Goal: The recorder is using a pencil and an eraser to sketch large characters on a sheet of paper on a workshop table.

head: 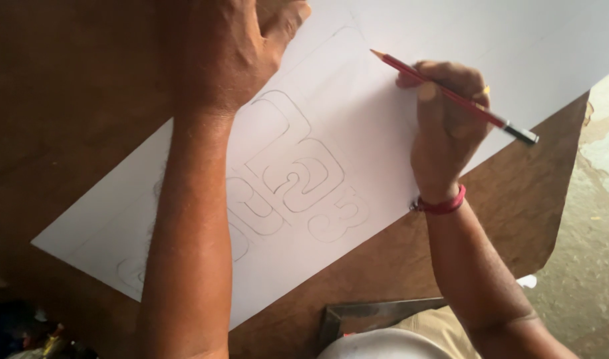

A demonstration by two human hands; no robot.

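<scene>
A brown wooden surface (71, 100) is carrying my large white paper sheet (357, 133), which is lying slantwise. My left hand (228, 50) is pressing flat and open on it; my right hand (444, 123) is gripping a red pencil (451, 94), tip raised above the sheet.

Two hands are in view: the left hand (228, 50) at the far left, pressed flat on the paper, and the right hand (444, 126) to the right, wrapped around a pencil. One pencil (454, 96), red with a dark end. One sheet of white paper (384, 106), lying slantwise across one brown board (71, 93). One red wristband (443, 205) on the right wrist. One ring (485, 90), yellow, on a right finger. One metal square (371, 314) at the near edge. The outlined shapes (298, 179) drawn on the sheet are partly hidden by the left arm, so their number cannot be told.
</scene>
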